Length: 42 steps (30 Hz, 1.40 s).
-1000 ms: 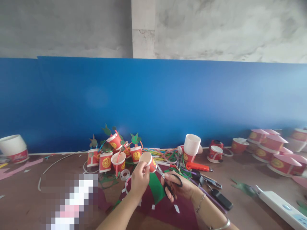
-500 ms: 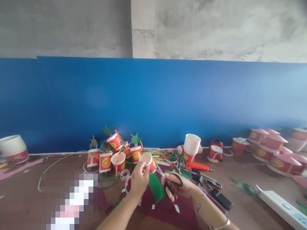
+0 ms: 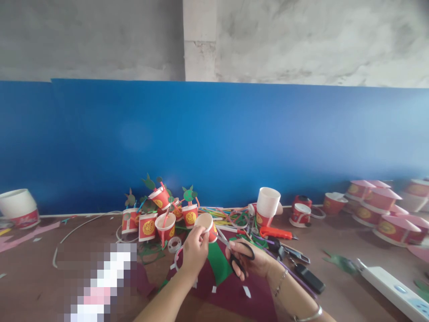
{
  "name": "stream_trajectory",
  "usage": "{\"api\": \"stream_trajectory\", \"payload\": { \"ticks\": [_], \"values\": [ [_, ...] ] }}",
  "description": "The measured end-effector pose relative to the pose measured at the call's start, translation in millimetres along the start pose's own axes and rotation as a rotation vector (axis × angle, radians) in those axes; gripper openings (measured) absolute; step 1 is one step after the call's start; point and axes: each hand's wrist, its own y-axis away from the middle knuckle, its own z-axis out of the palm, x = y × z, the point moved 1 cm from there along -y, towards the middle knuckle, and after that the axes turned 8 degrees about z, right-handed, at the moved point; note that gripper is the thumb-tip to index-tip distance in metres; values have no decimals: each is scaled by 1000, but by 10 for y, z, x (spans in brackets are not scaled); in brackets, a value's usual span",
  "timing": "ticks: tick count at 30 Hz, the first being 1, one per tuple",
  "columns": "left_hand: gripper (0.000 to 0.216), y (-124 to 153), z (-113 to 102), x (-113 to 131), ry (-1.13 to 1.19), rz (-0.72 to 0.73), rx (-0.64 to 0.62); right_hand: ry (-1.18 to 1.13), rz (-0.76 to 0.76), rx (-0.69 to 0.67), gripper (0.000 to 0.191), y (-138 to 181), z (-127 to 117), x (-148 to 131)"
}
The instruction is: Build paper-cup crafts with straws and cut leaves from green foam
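Note:
My left hand (image 3: 194, 251) is closed round a small red paper cup (image 3: 206, 223) with a white inside, held tilted above the table. My right hand (image 3: 250, 261) grips black-handled scissors (image 3: 239, 252), fingers through the loops, and the blades reach up to the cup's rim. Under both hands lie a green sheet (image 3: 217, 264) and a dark maroon sheet (image 3: 234, 293).
A cluster of decorated red cups (image 3: 157, 217) with green leaf cutouts stands behind. Coloured strips (image 3: 228, 215), stacked white cups (image 3: 267, 205), an orange cutter (image 3: 276, 233), a tape roll (image 3: 174, 244), keys (image 3: 295, 259), a white power strip (image 3: 392, 288) and pink-lidded bowls (image 3: 385, 205) lie rightward.
Almost nothing differs; my right hand with the scissors has shifted very slightly at the cup's rim.

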Motion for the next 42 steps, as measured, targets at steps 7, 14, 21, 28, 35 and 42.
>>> {"api": "stream_trajectory", "payload": {
  "ticks": [7, 14, 21, 28, 35, 42],
  "values": [
    [23, -15, -8, 25, -46, 21, -23, 483, 67, 323, 36, 64, 63, -177],
    [26, -10, 4, 30, -66, 22, -23, -211, 124, 189, 38, 49, 70, -174],
    [21, -13, 28, -17, -69, 22, -23, 542, 80, 377, 33, 90, 140, -205],
    [24, -4, 22, -2, -72, 17, -23, 140, 117, 285, 40, 96, 191, -218],
    [22, -8, 16, 4, -71, 20, -33, 429, 101, 291, 39, 85, 126, -165],
    [22, -8, 31, -29, -67, 3, -25, 272, 113, 264, 42, 64, 169, -178]
  ]
}}
